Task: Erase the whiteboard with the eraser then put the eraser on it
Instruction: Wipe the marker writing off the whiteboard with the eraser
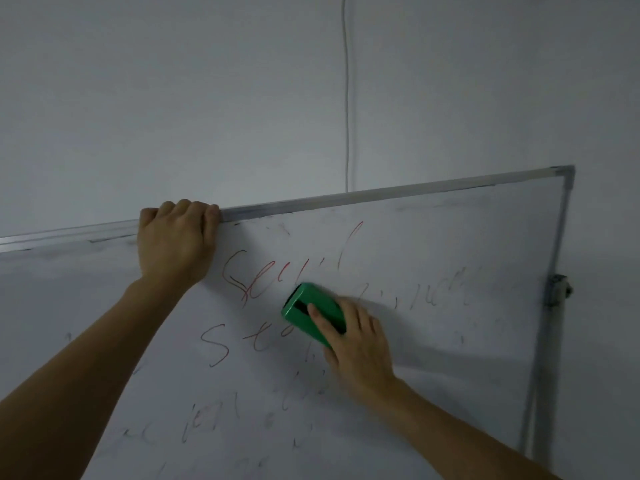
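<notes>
A whiteboard (450, 341) with a grey metal frame fills the lower part of the view, tilted. Red handwriting (239, 278) runs across its upper middle, with fainter grey marks and smudges to the right and below. My right hand (356, 348) presses a green eraser (304, 313) flat against the board, just right of the red words. My left hand (176, 237) is curled over the board's top frame edge, gripping it.
A pale wall (207, 98) rises behind the board, with a thin white cable (347, 98) running down it to the board's top edge. A metal bracket (557, 289) sits on the board's right frame.
</notes>
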The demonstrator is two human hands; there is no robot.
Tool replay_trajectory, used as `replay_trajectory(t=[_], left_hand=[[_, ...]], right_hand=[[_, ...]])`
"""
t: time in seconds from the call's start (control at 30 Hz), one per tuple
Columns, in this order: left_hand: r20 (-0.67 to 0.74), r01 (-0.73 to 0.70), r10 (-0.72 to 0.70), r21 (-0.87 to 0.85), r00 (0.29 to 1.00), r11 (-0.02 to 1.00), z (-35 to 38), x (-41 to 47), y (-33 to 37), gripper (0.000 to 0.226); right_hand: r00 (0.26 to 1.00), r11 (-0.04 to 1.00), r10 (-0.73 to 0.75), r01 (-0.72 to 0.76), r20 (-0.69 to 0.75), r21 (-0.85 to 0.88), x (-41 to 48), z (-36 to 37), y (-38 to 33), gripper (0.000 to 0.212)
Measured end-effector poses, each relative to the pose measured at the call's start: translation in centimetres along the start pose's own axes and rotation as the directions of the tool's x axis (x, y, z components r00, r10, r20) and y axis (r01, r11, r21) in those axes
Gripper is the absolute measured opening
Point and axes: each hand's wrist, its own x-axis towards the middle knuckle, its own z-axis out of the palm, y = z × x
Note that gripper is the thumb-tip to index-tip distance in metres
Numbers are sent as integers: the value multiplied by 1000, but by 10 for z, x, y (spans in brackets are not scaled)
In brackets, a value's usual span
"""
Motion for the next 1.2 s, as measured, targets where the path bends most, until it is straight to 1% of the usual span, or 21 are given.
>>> replay_trajectory(t=[0.07,0.13,0.17,0.23,0.27,0.3,0.37,0.43,0.5,0.57,0.6,0.67,0.73,0.77,0.8,0.87,0.93,1.0,1.07,1.13,1.2], left_hand=[[25,-60,60,-14,998,998,-4,0,-14,50],[38,-78,79,-27,996,997,-10,-1,-30,50],[32,-76,77,-33,996,997,-11,-2,-37,49],[11,-62,62,-34,998,998,-13,-5,-47,48],[-1,-57,57,-33,998,998,-13,-6,-49,48],[-16,-47,46,-33,999,998,-11,-7,-49,47],[-40,-16,14,-43,999,999,-9,-7,-45,48],[-51,1,-5,-62,999,998,-7,-7,-40,47],[-54,-2,-2,-72,999,997,-6,-7,-40,46],[-58,-29,24,-79,998,996,-7,-7,-41,46],[-59,-34,29,-76,998,997,-7,-8,-42,46],[-65,-41,35,-79,997,996,-6,-9,-40,46],[-79,-31,25,-75,997,997,-6,-9,-40,46],[-83,-29,23,-70,996,997,-5,-9,-39,46],[-85,-27,21,-65,996,997,-4,-9,-39,47],[-80,-16,10,-69,997,997,-3,-9,-38,47],[-75,-7,2,-74,997,997,-2,-8,-39,46],[-71,-15,9,-78,997,997,-3,-8,-42,46],[-76,-27,21,-79,997,997,-4,-9,-44,45],[-77,-33,28,-68,997,997,-3,-8,-45,45],[-76,-39,34,-67,997,997,-2,-7,-42,44]], right_hand=[[998,998,-56,56,5,-27,6,-4,14,91],[986,986,160,-162,-56,-34,33,-19,50,87],[942,945,324,-326,-88,-12,49,-31,74,85],[800,808,590,-584,-111,80,73,-49,109,83],[745,752,659,-651,-102,105,79,-52,109,83],[730,736,676,-668,-98,106,80,-52,99,83],[823,827,562,-557,-89,70,66,-38,58,84],[945,946,325,-325,-35,-4,34,-14,9,87],[995,994,98,-97,4,-54,10,0,-14,92],[999,995,-35,37,17,-95,13,-7,2,91],[1000,992,-14,13,-4,-122,23,-14,17,90],[969,966,236,-242,-70,-88,51,-36,53,89],[840,845,534,-533,-99,34,77,-50,83,86],[782,788,615,-610,-98,80,82,-51,87,85],[766,772,635,-630,-95,83,84,-50,80,86],[848,852,522,-522,-90,25,69,-37,49,87],[961,961,274,-275,-47,-30,36,-14,10,87],[999,996,51,-50,9,-71,4,2,-14,90],[998,993,-57,60,27,-101,-3,2,-6,89],[999,995,54,-55,-9,-88,12,-6,20,89],[948,949,313,-315,-56,-18,31,-19,50,88]])
